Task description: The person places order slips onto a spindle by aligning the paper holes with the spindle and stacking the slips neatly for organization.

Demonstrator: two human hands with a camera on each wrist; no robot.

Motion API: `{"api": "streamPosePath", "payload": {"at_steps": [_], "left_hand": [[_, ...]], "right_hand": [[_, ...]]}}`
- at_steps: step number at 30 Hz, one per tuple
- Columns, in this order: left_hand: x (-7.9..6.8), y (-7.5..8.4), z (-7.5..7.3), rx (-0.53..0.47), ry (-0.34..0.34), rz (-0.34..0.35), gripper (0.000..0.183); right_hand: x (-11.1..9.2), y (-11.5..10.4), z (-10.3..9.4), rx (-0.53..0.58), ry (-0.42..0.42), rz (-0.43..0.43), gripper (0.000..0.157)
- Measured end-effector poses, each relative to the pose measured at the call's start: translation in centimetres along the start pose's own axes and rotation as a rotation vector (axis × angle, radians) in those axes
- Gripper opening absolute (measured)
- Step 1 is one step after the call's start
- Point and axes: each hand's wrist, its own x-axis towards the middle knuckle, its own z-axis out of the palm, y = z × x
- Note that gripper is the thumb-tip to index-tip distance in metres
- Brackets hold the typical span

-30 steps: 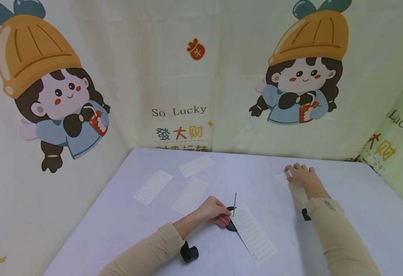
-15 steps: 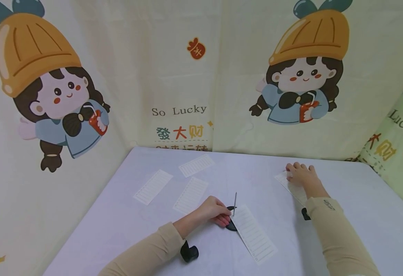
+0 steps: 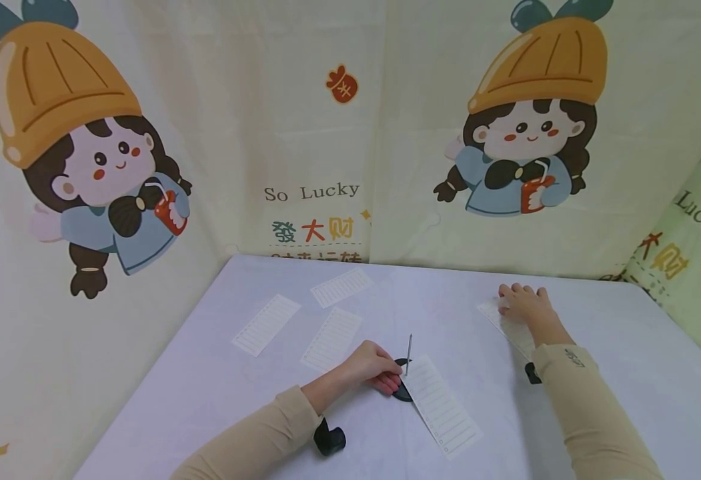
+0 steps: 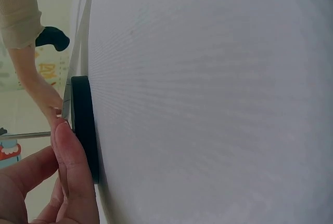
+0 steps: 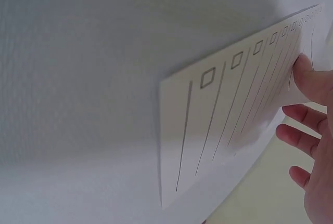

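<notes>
My left hand (image 3: pixel 371 367) pinches the near corner of a white paper slip (image 3: pixel 443 410) printed with ruled lines and small boxes. That corner lies at a thin upright metal spike (image 3: pixel 409 350), low over its black round base (image 3: pixel 403 392). In the left wrist view the fingers (image 4: pixel 70 148) are beside the black base (image 4: pixel 83 120), with the slip seen nearly edge-on. At the back right my right hand (image 3: pixel 527 310) rests over another ruled slip (image 3: pixel 509 327). In the right wrist view its thumb (image 5: pixel 309 76) overlaps this slip (image 5: pixel 223 104), and its other fingers are spread past the edge.
Three similar slips, a left one (image 3: pixel 266 325), a far one (image 3: pixel 341 288) and a middle one (image 3: pixel 331 339), lie on the white table (image 3: pixel 176 413). Black devices stick out below the left wrist (image 3: pixel 329 440) and right wrist (image 3: pixel 532 373). A printed curtain (image 3: pixel 410 167) stands behind.
</notes>
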Motion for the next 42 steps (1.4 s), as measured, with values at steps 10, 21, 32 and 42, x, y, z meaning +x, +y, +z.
{"api": "streamPosePath", "payload": {"at_steps": [10, 21, 32, 42], "left_hand": [[-0.2, 0.2, 0.1, 0.005, 0.004, -0.005, 0.009], [-0.2, 0.2, 0.1, -0.004, 0.0, 0.001, 0.008], [-0.4, 0.4, 0.0, -0.009, 0.004, -0.014, 0.009], [-0.9, 0.7, -0.4, -0.028, -0.037, 0.003, 0.009]], "right_hand": [[-0.7, 0.3, -0.7, 0.186, 0.027, -0.053, 0.019], [-2.1, 1.7, -1.4, 0.679, -0.066, -0.023, 0.04], [-4.4, 0.9, -0.8, 0.937, -0.21, 0.109, 0.057], [-5.8, -1.7, -2.5, 1.041, -0.207, 0.015, 0.056]]}}
